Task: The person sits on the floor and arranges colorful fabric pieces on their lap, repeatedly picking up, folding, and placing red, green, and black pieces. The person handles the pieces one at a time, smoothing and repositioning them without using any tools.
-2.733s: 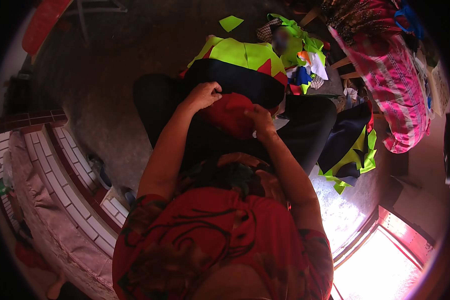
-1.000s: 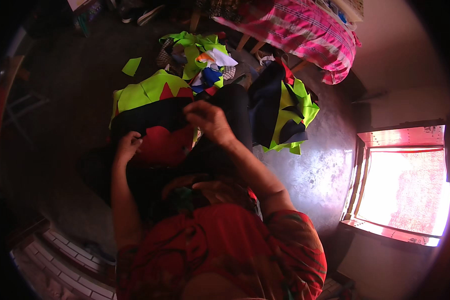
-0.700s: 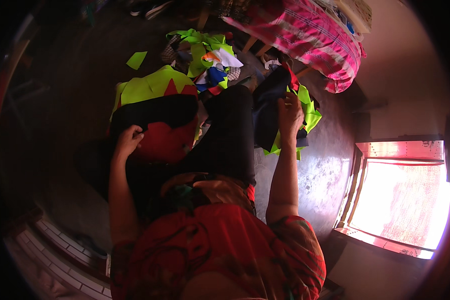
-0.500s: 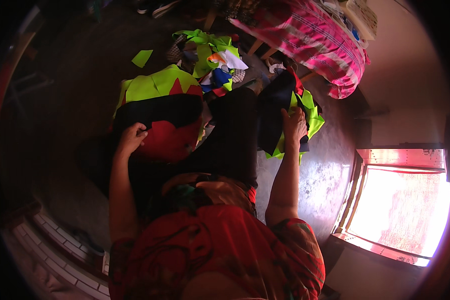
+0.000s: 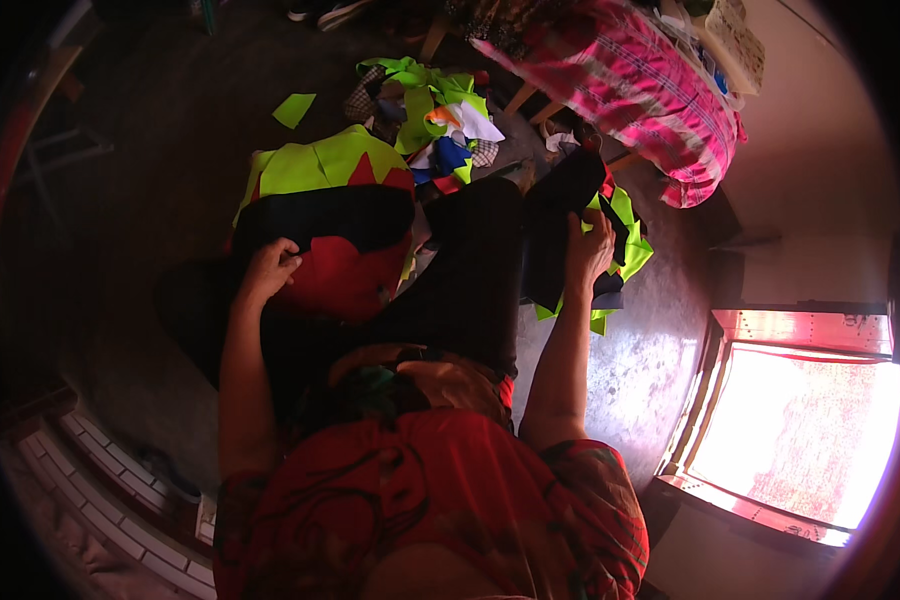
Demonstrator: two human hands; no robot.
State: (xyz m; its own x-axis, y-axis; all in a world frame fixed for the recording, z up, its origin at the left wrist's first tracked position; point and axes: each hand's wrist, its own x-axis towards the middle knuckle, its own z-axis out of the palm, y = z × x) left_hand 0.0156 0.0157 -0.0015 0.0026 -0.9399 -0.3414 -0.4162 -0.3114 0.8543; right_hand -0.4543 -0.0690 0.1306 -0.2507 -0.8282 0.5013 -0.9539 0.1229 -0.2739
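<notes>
At right: right hand (image 5: pixel 590 248) over cloth heap (image 5: pixel 598 324), just outside right leg (image 5: pixel 470 260). Lying left of and past those fingers: dark panel (image 5: pixel 548 235), long axis roughly away from body, near parallel to right forearm (image 5: pixel 560 375). Showing to the right of the same fingers: lime pieces (image 5: pixel 635 245), jumbled, no single axis.

Nearer to heap: right hand, clearly. Well apart from it: left hand (image 5: pixel 270 272), at left edge of red piece (image 5: pixel 335 275) on lap stack (image 5: pixel 315 165). Running crosswise there, just past left knuckles: dark band (image 5: pixel 330 215).

Right fingers: bent among dark and lime edges; cannot tell if clamped on any layer. Left fingers: curled, tips near dark-red border; cannot tell pinch from light rest.
</notes>
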